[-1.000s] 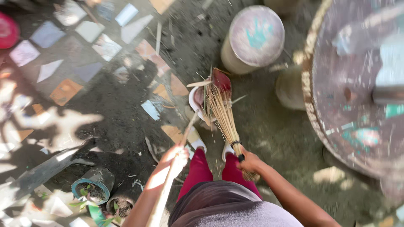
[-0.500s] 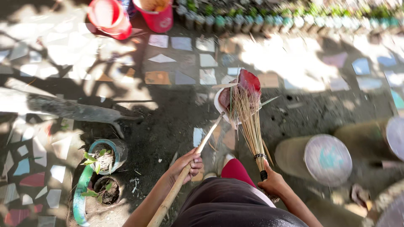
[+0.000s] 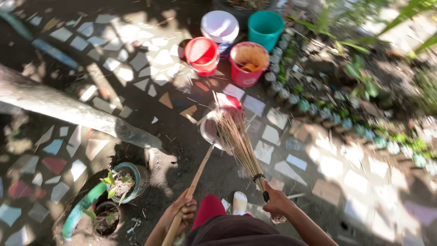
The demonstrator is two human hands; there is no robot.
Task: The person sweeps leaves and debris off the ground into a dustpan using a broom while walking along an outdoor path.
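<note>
Red buckets (image 3: pixel 202 54), teal bucket (image 3: pixel 265 27)

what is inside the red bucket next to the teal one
The red bucket holds a brownish-orange heap, likely sweepings, lying against its far wall. What lies lower down is hidden by the near rim and shadow. The teal bucket beside it shows only a dark inside.

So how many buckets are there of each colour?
Red buckets: 2
Teal bucket: 1
White bucket: 1
Total: 4
</note>
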